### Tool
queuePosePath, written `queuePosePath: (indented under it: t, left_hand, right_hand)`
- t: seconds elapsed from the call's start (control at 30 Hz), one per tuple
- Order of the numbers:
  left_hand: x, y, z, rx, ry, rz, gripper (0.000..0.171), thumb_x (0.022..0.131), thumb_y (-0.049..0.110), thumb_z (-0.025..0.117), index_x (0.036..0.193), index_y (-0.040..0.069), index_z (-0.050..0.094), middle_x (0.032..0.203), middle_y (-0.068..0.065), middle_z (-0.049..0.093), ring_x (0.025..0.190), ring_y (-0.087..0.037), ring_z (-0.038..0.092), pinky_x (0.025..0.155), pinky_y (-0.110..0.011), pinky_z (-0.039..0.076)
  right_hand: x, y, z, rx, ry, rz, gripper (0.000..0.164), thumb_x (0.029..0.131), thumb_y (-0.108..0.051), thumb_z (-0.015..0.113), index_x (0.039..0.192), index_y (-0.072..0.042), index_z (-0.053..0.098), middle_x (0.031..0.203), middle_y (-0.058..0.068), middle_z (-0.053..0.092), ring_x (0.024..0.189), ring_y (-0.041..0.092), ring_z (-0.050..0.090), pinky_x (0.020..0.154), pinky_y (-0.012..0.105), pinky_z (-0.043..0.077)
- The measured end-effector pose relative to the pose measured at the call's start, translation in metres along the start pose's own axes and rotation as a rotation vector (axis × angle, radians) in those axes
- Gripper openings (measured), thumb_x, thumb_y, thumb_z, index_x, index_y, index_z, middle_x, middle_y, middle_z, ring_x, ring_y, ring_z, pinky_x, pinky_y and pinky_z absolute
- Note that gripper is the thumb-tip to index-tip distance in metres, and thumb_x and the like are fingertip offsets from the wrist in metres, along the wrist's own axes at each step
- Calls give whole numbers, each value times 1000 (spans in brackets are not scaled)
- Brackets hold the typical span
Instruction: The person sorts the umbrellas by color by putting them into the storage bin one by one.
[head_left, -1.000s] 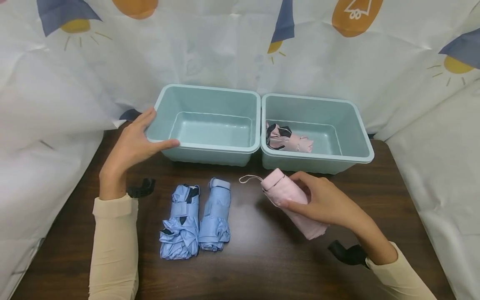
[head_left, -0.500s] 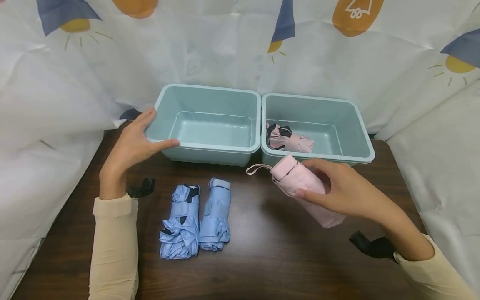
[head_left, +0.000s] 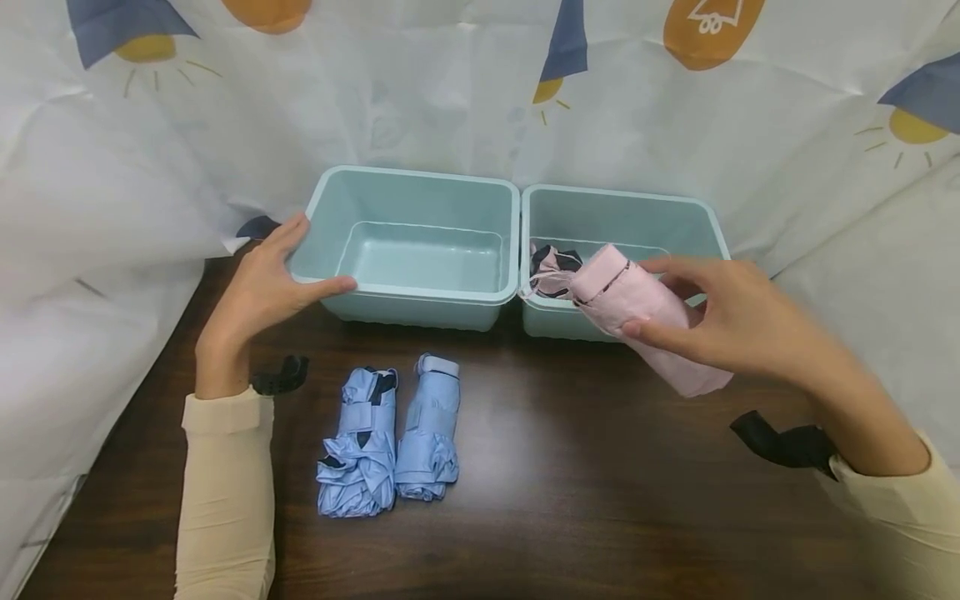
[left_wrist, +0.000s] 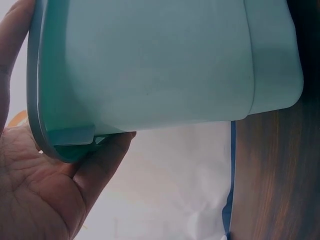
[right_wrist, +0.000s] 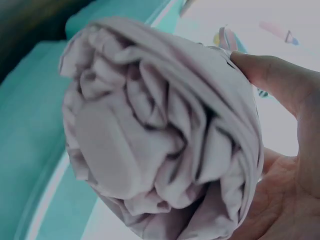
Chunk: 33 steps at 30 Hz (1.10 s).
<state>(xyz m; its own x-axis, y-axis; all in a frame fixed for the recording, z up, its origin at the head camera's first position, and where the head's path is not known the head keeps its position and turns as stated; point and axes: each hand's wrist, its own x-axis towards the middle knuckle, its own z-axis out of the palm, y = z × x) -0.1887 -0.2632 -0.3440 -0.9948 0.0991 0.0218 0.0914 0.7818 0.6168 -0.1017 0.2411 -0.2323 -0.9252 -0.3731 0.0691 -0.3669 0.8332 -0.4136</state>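
Observation:
My right hand [head_left: 738,317] grips a folded pink umbrella [head_left: 637,308] round its middle, handle end tilted up to the left, above the front rim of the right light-blue bin [head_left: 622,192]. In the right wrist view the umbrella's bunched fabric end [right_wrist: 160,135] faces the camera. Inside that bin lies another pink umbrella [head_left: 551,265] with black patches, partly hidden by the held one. My left hand [head_left: 262,283] holds the left light-blue bin [head_left: 420,297] at its near-left corner, thumb along the front rim. The left wrist view shows fingers [left_wrist: 107,160] below the rim.
Two folded blue umbrellas, one rumpled [head_left: 358,446] and one neater [head_left: 429,429], lie side by side on the dark wooden table [head_left: 540,517]. A white patterned curtain [head_left: 450,83] hangs behind the bins and along both sides.
My right hand has carried the pink umbrella up, away and to the right, from above the table to over the right bin's front rim. My left hand stays at its bin.

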Motion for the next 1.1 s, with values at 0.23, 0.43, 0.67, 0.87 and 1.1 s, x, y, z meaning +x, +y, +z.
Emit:
queuePosePath:
  t: [0.23,0.43,0.67,0.87,1.1]
  left_hand:
    - [-2,-1,-1,-1,3,-4,116,84,59,83,171,25,14,179,-10,21,133,-47,45,101,-72,45]
    - [-1,0,-2,2,-2,-4,115,85,59,83,171,24,16,179,-7,21,136,-46,43,100,-69,45]
    - [0,1,-2,4,-19,-24,115,85,59,82,171,24,15,179,-7,18,139,-46,41,102,-69,44]
    - [-1,2,-2,-7,-1,-8,115,84,59,83,171,27,16,176,-12,28,131,-44,47,96,-64,46]
    - [-2,1,-1,-29,14,3,115,84,58,85,171,30,15,169,-19,39,123,-43,52,92,-60,48]
  right_hand:
    - [22,18,-21,-28,14,-13,39,87,-34,88,122,-31,74,92,-5,76,81,6,64,67,22,49]
    - [40,29,-28,-95,8,-21,45,87,-33,87,129,-21,74,100,1,77,85,11,62,67,22,46]
    - [63,40,-32,-183,-40,-19,56,87,-34,85,136,-13,68,117,16,76,98,28,67,70,32,48]
    - [81,47,-34,-243,-101,32,68,85,-42,85,142,-17,59,130,22,73,113,37,69,75,43,50]
    - [97,59,-33,-316,-118,24,63,86,-41,84,141,-17,64,128,20,74,107,35,68,74,44,48]
